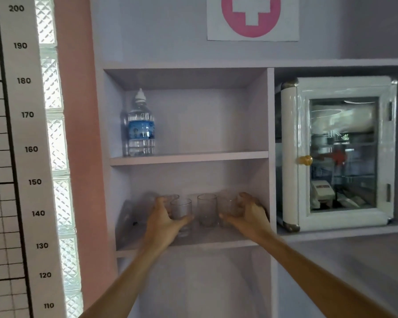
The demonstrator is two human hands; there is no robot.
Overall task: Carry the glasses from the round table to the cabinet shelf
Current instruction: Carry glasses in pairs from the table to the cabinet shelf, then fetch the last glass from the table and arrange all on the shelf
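Both my arms reach into the lower cabinet shelf (pixel 193 245). My left hand (pixel 164 220) is wrapped around a clear glass (pixel 181 211), with another glass (pixel 170 198) just behind it. My right hand (pixel 248 214) grips a clear glass (pixel 229 208) near the shelf's right wall. A third clear glass (pixel 206 208) stands free on the shelf between my hands. The round table is out of view.
A water bottle (pixel 141 127) stands at the left of the upper shelf (pixel 193 158). A white glass-door medicine box (pixel 336 154) fills the right compartment. A height chart (pixel 21 157) and glass blocks (pixel 58 157) line the left wall.
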